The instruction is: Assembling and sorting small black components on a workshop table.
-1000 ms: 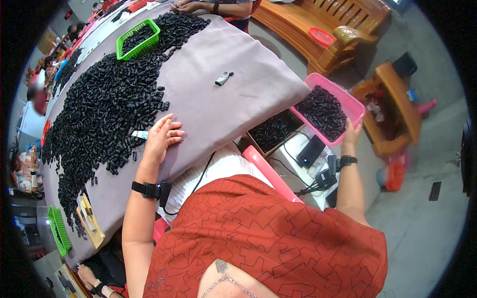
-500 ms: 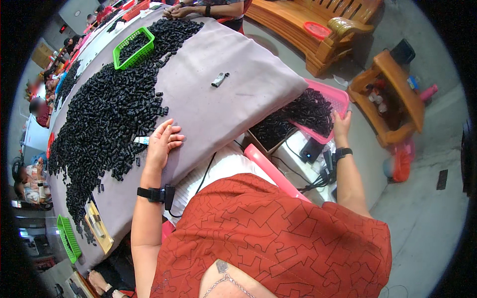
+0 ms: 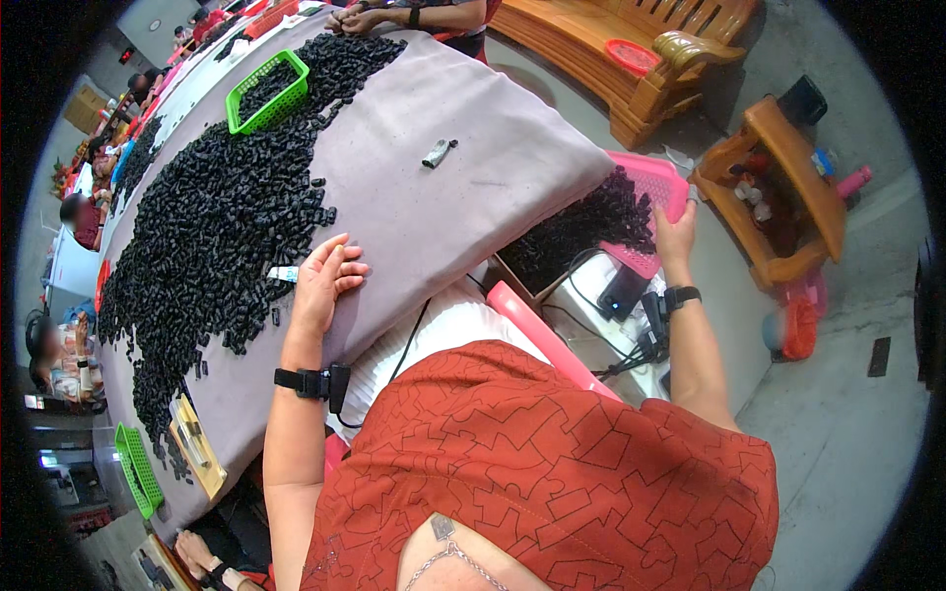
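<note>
Right grip clasping pink basket past table edge; left grip released, room rightward.

Pale greyish-mauve, cloth-covered worktop. Across its left side spreads a broad heap of small black pieces, with a green basket among them at the far end. A crumpled silvery item lies to their right; a yellow tray, near left.
</note>
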`<act>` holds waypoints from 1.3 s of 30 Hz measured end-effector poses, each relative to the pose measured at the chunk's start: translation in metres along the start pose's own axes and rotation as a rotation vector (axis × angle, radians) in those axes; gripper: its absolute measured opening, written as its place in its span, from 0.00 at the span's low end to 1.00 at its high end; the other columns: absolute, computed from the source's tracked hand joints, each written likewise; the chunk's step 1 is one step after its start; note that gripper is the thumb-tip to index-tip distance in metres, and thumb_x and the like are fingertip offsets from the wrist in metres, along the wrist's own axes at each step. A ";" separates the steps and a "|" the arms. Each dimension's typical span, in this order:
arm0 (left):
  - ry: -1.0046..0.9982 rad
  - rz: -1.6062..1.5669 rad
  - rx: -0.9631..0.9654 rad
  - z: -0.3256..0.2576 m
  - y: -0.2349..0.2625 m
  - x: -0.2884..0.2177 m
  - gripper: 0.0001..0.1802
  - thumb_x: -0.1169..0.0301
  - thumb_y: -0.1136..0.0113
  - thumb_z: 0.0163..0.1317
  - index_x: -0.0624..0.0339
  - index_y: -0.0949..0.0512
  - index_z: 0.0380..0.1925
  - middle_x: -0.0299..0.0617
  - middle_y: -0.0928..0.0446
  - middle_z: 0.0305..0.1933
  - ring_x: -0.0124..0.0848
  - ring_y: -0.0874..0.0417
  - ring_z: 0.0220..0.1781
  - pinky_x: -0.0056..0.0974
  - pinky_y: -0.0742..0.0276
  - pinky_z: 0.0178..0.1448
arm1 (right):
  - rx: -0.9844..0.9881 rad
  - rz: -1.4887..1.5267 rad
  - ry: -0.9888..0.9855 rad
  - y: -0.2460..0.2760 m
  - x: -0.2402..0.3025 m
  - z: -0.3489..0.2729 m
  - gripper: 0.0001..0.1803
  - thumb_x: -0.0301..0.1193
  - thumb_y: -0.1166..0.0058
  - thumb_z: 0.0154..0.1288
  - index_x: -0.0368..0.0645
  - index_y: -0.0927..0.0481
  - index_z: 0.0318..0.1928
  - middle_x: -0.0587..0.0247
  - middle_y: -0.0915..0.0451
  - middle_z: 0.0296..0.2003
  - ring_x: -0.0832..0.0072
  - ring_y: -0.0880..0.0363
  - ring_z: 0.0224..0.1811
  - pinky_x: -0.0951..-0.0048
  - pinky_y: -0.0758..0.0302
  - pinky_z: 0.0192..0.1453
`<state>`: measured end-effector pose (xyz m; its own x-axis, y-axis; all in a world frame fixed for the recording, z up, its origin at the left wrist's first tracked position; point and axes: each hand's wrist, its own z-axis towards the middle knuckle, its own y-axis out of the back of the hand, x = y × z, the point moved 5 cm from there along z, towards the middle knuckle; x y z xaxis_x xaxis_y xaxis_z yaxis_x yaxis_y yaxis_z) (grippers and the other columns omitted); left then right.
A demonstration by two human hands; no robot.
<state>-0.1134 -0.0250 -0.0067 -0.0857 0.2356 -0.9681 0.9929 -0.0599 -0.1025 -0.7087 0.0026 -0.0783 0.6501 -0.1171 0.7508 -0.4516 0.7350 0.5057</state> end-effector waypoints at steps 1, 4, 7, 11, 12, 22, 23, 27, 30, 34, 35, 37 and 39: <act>-0.001 0.004 -0.003 -0.001 0.001 0.000 0.20 0.67 0.50 0.70 0.65 0.32 0.58 0.43 0.22 0.45 0.28 0.16 0.36 0.27 0.18 0.37 | -0.002 -0.027 0.020 -0.001 0.016 -0.003 0.33 0.37 0.37 0.54 0.36 0.34 0.57 0.42 0.26 0.49 0.48 0.28 0.53 0.56 0.31 0.57; -0.006 0.004 0.003 -0.001 0.001 0.000 0.20 0.66 0.50 0.70 0.65 0.32 0.58 0.42 0.22 0.45 0.27 0.16 0.36 0.26 0.19 0.37 | -0.019 -0.099 0.050 -0.003 0.035 -0.007 0.34 0.37 0.37 0.54 0.36 0.35 0.58 0.41 0.27 0.49 0.46 0.29 0.54 0.55 0.31 0.58; -0.011 0.003 0.004 -0.002 0.000 0.000 0.20 0.66 0.49 0.71 0.65 0.32 0.58 0.42 0.22 0.44 0.27 0.16 0.36 0.26 0.19 0.37 | 0.008 -0.168 0.049 -0.004 0.052 -0.009 0.34 0.37 0.37 0.54 0.37 0.35 0.58 0.41 0.27 0.49 0.46 0.29 0.54 0.54 0.31 0.58; -0.019 0.002 0.008 -0.002 -0.001 -0.001 0.20 0.66 0.49 0.70 0.66 0.32 0.57 0.41 0.22 0.44 0.27 0.17 0.36 0.26 0.19 0.37 | 0.032 -0.172 0.099 -0.010 0.063 -0.011 0.33 0.36 0.38 0.55 0.36 0.36 0.58 0.41 0.29 0.51 0.46 0.30 0.54 0.54 0.32 0.59; -0.019 0.002 0.007 -0.003 -0.001 -0.001 0.20 0.66 0.49 0.70 0.66 0.32 0.57 0.41 0.22 0.44 0.27 0.17 0.36 0.26 0.19 0.37 | 0.033 -0.173 0.099 -0.011 0.063 -0.011 0.33 0.36 0.38 0.55 0.36 0.36 0.58 0.41 0.29 0.51 0.46 0.30 0.54 0.54 0.32 0.59; -0.021 0.000 0.009 -0.004 0.001 0.001 0.20 0.66 0.49 0.70 0.65 0.32 0.58 0.42 0.22 0.45 0.27 0.17 0.37 0.26 0.19 0.38 | 0.018 -0.403 0.204 -0.022 0.074 -0.013 0.35 0.37 0.37 0.53 0.36 0.35 0.59 0.43 0.30 0.53 0.48 0.32 0.57 0.54 0.34 0.61; -0.019 0.002 0.006 -0.004 0.000 0.000 0.20 0.67 0.49 0.70 0.65 0.31 0.58 0.42 0.22 0.45 0.27 0.17 0.37 0.26 0.19 0.38 | -0.022 -0.449 0.248 -0.022 0.076 -0.014 0.35 0.37 0.37 0.53 0.36 0.35 0.58 0.43 0.30 0.53 0.48 0.32 0.57 0.53 0.34 0.61; -0.023 0.001 0.015 -0.003 -0.001 0.000 0.20 0.67 0.49 0.70 0.65 0.31 0.58 0.42 0.22 0.44 0.27 0.17 0.37 0.26 0.19 0.38 | 0.054 -0.375 0.127 -0.023 0.064 -0.011 0.36 0.37 0.37 0.52 0.35 0.35 0.59 0.43 0.29 0.52 0.48 0.31 0.56 0.53 0.33 0.60; -0.022 -0.006 0.006 -0.002 0.000 0.000 0.20 0.67 0.49 0.70 0.65 0.31 0.58 0.41 0.21 0.44 0.27 0.17 0.37 0.26 0.19 0.39 | 0.039 -0.358 0.201 -0.024 0.065 -0.009 0.37 0.38 0.36 0.52 0.35 0.36 0.60 0.42 0.28 0.51 0.47 0.30 0.54 0.53 0.33 0.60; -0.018 -0.021 0.009 -0.003 0.001 0.000 0.19 0.68 0.49 0.70 0.65 0.31 0.57 0.42 0.21 0.44 0.28 0.17 0.37 0.27 0.19 0.38 | -0.032 -0.263 0.066 -0.013 0.058 0.001 0.37 0.36 0.36 0.52 0.34 0.36 0.60 0.41 0.28 0.50 0.47 0.31 0.55 0.52 0.34 0.61; -0.009 -0.039 -0.001 -0.002 0.004 0.001 0.19 0.68 0.48 0.70 0.65 0.31 0.57 0.42 0.21 0.44 0.28 0.16 0.36 0.27 0.19 0.38 | -0.083 -0.241 0.052 -0.011 0.055 0.008 0.38 0.35 0.36 0.52 0.34 0.37 0.61 0.41 0.28 0.50 0.47 0.31 0.55 0.51 0.35 0.62; -0.015 -0.064 -0.015 0.001 0.007 0.004 0.19 0.68 0.48 0.69 0.65 0.31 0.57 0.42 0.21 0.44 0.28 0.16 0.36 0.28 0.18 0.37 | -0.173 -0.250 0.149 0.003 0.056 0.023 0.38 0.34 0.36 0.51 0.33 0.37 0.61 0.41 0.28 0.50 0.47 0.31 0.56 0.51 0.37 0.63; -0.024 -0.091 -0.050 -0.001 0.010 0.005 0.19 0.68 0.48 0.69 0.65 0.31 0.57 0.42 0.21 0.43 0.29 0.16 0.36 0.28 0.18 0.37 | -0.338 -0.191 0.290 0.021 0.070 0.033 0.39 0.33 0.35 0.51 0.32 0.37 0.62 0.41 0.29 0.51 0.47 0.31 0.56 0.51 0.39 0.64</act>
<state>-0.1043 -0.0235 -0.0125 -0.1769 0.2144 -0.9606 0.9838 0.0098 -0.1790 -0.6924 -0.0121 -0.0009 0.8671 -0.1153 0.4845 -0.1151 0.9001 0.4202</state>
